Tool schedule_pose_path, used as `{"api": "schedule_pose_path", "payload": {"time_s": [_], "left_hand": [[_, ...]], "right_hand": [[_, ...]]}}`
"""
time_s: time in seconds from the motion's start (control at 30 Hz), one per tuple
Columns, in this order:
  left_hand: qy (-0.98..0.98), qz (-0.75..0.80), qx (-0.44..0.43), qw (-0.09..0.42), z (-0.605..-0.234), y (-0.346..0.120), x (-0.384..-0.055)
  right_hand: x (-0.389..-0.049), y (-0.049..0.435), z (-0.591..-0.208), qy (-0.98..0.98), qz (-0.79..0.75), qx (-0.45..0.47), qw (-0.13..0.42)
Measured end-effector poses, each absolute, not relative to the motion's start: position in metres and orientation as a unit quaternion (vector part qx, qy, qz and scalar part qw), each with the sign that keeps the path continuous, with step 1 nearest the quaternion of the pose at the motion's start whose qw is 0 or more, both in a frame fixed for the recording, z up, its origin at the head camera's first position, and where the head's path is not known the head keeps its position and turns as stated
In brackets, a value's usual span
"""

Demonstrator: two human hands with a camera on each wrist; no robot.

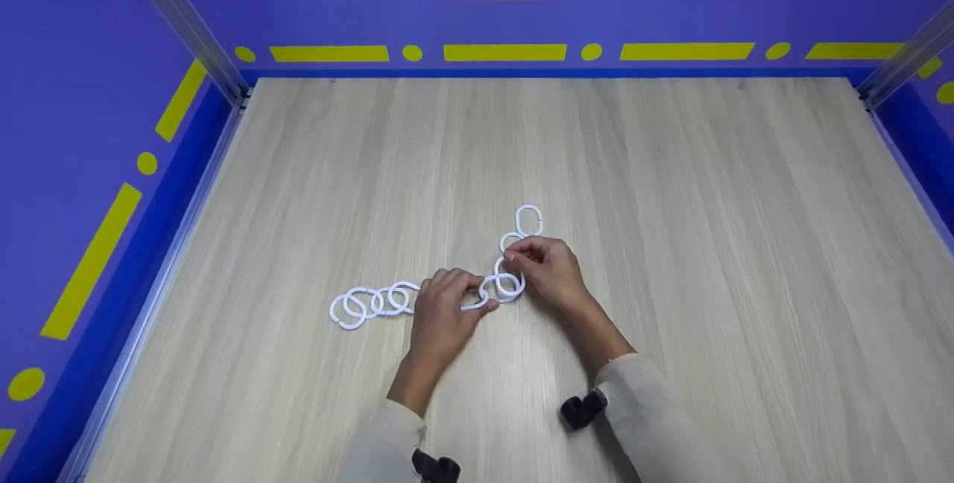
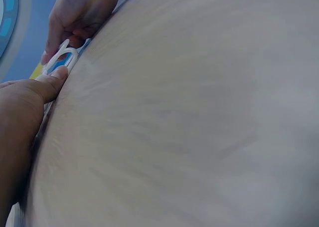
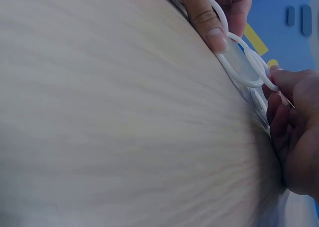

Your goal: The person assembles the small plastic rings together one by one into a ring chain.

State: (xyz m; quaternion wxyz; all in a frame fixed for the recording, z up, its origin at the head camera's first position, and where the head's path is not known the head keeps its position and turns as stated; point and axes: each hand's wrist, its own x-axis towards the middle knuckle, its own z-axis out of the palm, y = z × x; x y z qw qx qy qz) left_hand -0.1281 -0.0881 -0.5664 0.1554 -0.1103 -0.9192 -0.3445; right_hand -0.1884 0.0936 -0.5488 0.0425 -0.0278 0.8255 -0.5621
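A chain of white plastic rings (image 1: 393, 299) lies across the wooden table, its left end flat and its right part curving up and away. My left hand (image 1: 447, 311) grips a ring near the middle of the chain between thumb and fingers. Just to the right, my right hand (image 1: 550, 270) pinches another ring with thumb and forefinger. Between the two hands some linked rings (image 1: 508, 286) overlap. One end ring (image 1: 529, 220) lies beyond the right hand. In the right wrist view the linked rings (image 3: 241, 82) span from the left thumb to the right fingertips.
Pale wood-grain table (image 1: 708, 207) under both hands. A blue wall (image 1: 507, 24) with yellow dashes and dots stands along the back edge, and another blue panel (image 1: 67, 133) along the left. A metal post (image 1: 179, 17) rises at the back left corner.
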Motion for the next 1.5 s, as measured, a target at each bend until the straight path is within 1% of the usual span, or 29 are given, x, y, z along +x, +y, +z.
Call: {"api": "schedule_pose_path", "payload": {"time_s": [0.17, 0.47, 0.87, 1.13, 1.5], "left_hand": [[-0.920, -0.348, -0.107, 0.147, -0.5662, -0.0881, -0.1284], [-0.918, -0.346, -0.115, 0.156, -0.5674, -0.0889, -0.1288], [-0.924, -0.343, -0.108, 0.134, -0.5673, -0.0893, -0.1281], [-0.925, -0.338, -0.108, 0.135, -0.5656, -0.0886, -0.1277], [-0.921, -0.344, -0.117, 0.143, -0.5660, -0.0882, -0.1275]], "right_hand": [[-0.1889, 0.0933, -0.5482, 0.832, -0.553, -0.024, 0.045], [-0.1892, 0.0938, -0.5499, 0.841, -0.538, -0.022, 0.052], [-0.1880, 0.0949, -0.5482, 0.843, -0.534, -0.037, 0.050], [-0.1881, 0.0943, -0.5484, 0.852, -0.521, -0.034, 0.048], [-0.1891, 0.0966, -0.5478, 0.852, -0.517, -0.048, 0.065]]}}
